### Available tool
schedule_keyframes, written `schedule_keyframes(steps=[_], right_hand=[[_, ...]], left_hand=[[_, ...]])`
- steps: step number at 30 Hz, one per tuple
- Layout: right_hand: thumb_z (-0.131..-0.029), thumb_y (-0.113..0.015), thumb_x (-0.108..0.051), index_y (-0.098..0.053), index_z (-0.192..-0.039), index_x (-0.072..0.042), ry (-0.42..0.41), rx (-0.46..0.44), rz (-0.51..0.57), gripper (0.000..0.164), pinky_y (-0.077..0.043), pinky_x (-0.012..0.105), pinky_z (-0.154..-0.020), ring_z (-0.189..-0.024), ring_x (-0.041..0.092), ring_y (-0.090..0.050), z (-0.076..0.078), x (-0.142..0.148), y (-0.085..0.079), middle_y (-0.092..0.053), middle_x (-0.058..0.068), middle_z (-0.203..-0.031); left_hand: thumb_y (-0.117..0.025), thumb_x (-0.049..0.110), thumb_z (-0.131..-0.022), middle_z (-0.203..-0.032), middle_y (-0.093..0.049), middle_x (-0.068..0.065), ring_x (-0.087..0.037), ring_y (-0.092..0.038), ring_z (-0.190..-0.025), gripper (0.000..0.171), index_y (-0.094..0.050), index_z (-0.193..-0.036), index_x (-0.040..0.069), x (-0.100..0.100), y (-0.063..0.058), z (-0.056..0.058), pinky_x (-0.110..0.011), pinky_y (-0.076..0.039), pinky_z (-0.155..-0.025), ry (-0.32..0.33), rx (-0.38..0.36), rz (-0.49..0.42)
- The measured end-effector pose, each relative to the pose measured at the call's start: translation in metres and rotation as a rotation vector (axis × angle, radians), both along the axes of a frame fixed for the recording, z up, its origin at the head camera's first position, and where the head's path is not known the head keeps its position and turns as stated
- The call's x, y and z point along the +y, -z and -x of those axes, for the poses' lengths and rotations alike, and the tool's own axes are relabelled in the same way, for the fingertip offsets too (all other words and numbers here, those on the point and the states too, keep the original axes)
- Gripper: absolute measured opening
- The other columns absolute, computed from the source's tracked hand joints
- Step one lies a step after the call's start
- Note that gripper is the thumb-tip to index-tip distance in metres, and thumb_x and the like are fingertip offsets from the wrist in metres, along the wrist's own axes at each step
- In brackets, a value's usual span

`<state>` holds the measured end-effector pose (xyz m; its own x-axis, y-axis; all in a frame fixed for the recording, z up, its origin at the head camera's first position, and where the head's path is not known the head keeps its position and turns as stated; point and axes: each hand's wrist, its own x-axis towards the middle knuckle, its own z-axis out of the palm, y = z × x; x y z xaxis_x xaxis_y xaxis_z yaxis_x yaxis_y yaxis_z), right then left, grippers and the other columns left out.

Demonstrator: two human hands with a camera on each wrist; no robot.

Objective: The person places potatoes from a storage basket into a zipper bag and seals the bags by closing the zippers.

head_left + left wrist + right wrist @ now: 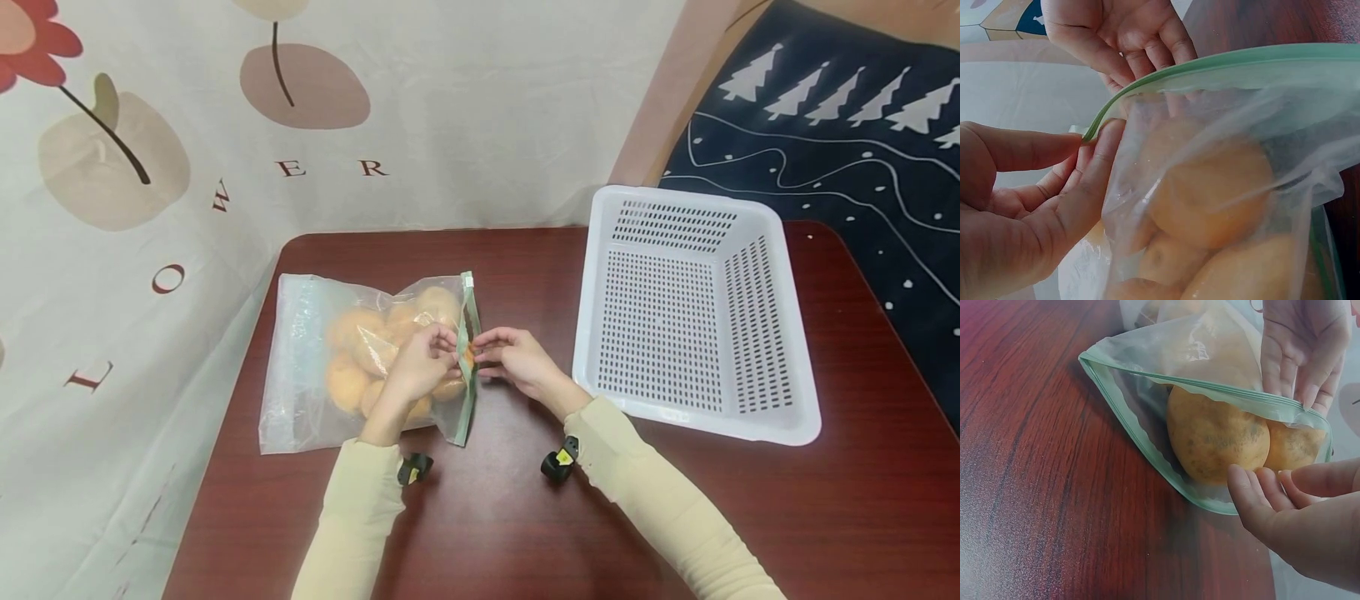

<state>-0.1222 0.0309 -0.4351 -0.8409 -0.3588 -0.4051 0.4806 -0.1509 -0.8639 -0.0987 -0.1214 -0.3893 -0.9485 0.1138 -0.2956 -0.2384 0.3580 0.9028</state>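
A clear zip bag [300, 367] with a green zip edge [1141, 440] lies on its side, its mouth facing right and parted. Inside are several round, orange-coloured fruits [347, 382]; the one nearest the mouth [1216, 434] has dark specks on its skin. My left hand [420, 362] pinches the upper layer of the green edge between thumb and fingers [1094, 172]. Opposite it, my right hand [521, 362] has its fingertips at the mouth, close against the fruit, with fingers loosely extended. The lower edge is partly hidden behind those fingers.
A white perforated plastic basket [697, 417] stands on the right side of the dark red wooden table [495, 533]. A printed cloth [480, 125] hangs behind the table, with a navy tree-patterned cloth [810, 158] at the right.
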Motion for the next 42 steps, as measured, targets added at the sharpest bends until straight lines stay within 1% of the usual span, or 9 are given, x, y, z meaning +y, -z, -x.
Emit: schedule_keyframes(steps=[9,14,19,24,28,32,35,38,42], right_hand=[[-0.084,-0.045,0.013,-0.048,-0.113,0.016,0.01,0.006,-0.024,0.03,-0.048,0.052,-0.091,-0.082,0.019,-0.058,-0.001,0.001,-0.001,-0.056,0.027,-0.108],[-0.086,-0.048,0.009,-0.051,-0.113,0.013,0.044,0.001,-0.079,0.028,-0.049,0.049,-0.091,-0.081,0.023,-0.058,0.002,0.0,-0.014,-0.056,0.028,-0.107],[-0.089,-0.048,0.007,-0.051,-0.113,0.013,0.105,0.023,-0.085,0.026,-0.05,0.047,-0.091,-0.09,0.033,-0.057,0.016,0.002,-0.033,-0.053,0.031,-0.111],[-0.089,-0.049,0.004,-0.055,-0.108,0.011,0.131,0.03,-0.165,0.021,-0.056,0.039,-0.081,-0.083,0.026,-0.058,0.034,0.007,-0.042,-0.06,0.021,-0.097],[-0.087,-0.051,0.004,-0.058,-0.101,0.008,0.127,0.013,-0.215,0.016,-0.055,0.041,-0.083,-0.074,0.02,-0.057,0.046,0.009,-0.04,-0.061,0.012,-0.085],[-0.087,-0.051,0.004,-0.058,-0.1,0.008,0.108,-0.015,-0.235,0.016,-0.054,0.04,-0.083,-0.07,0.018,-0.056,0.054,0.006,-0.036,-0.06,0.021,-0.097],[-0.087,-0.052,0.003,-0.057,-0.106,0.01,0.077,-0.025,-0.258,0.021,-0.055,0.034,-0.077,-0.073,0.018,-0.056,0.058,0.003,-0.032,-0.058,0.024,-0.106],[-0.086,-0.054,0.002,-0.056,-0.11,0.011,0.048,-0.027,-0.275,0.026,-0.055,0.03,-0.073,-0.078,0.021,-0.057,0.062,0.001,-0.029,-0.059,0.022,-0.105],[-0.085,-0.057,0.001,-0.058,-0.108,0.009,0.014,-0.017,-0.307,0.024,-0.055,0.035,-0.079,-0.088,0.026,-0.059,0.066,-0.001,-0.026,-0.062,0.017,-0.099]], left_hand=[[-0.051,-0.013,-0.083,-0.091,-0.052,-0.015,-0.019,-0.056,-0.076,0.014,-0.05,-0.096,-0.007,-0.001,0.006,0.001,-0.027,-0.059,-0.067,-0.027,-0.016,0.026],[-0.051,-0.013,-0.083,-0.09,-0.052,-0.015,-0.019,-0.056,-0.075,0.014,-0.05,-0.095,-0.006,0.0,0.006,0.0,-0.027,-0.059,-0.066,-0.037,-0.018,0.037],[-0.052,-0.013,-0.082,-0.089,-0.053,-0.014,-0.02,-0.058,-0.075,0.014,-0.05,-0.095,-0.006,0.0,0.003,-0.001,-0.026,-0.059,-0.065,-0.04,-0.012,0.053],[-0.051,-0.014,-0.082,-0.089,-0.052,-0.017,-0.019,-0.056,-0.073,0.014,-0.05,-0.094,-0.007,0.0,0.003,-0.001,-0.027,-0.059,-0.065,-0.034,-0.008,0.045],[-0.051,-0.014,-0.082,-0.09,-0.052,-0.017,-0.018,-0.057,-0.072,0.014,-0.05,-0.094,-0.007,0.001,0.004,-0.002,-0.027,-0.06,-0.064,-0.031,-0.005,0.047],[-0.052,-0.014,-0.082,-0.089,-0.052,-0.016,-0.02,-0.058,-0.073,0.014,-0.051,-0.094,-0.007,0.001,0.004,-0.002,-0.028,-0.06,-0.064,-0.026,0.001,0.052],[-0.052,-0.014,-0.082,-0.089,-0.052,-0.016,-0.021,-0.058,-0.074,0.014,-0.051,-0.094,-0.007,0.001,0.003,-0.002,-0.027,-0.06,-0.064,-0.023,0.003,0.058],[-0.052,-0.014,-0.082,-0.089,-0.053,-0.015,-0.021,-0.058,-0.074,0.014,-0.051,-0.094,-0.007,0.001,0.004,-0.002,-0.027,-0.06,-0.064,-0.024,0.002,0.059],[-0.053,-0.014,-0.081,-0.089,-0.053,-0.016,-0.022,-0.059,-0.075,0.014,-0.051,-0.093,-0.007,0.002,0.004,-0.003,-0.027,-0.06,-0.064,-0.027,0.001,0.06]])
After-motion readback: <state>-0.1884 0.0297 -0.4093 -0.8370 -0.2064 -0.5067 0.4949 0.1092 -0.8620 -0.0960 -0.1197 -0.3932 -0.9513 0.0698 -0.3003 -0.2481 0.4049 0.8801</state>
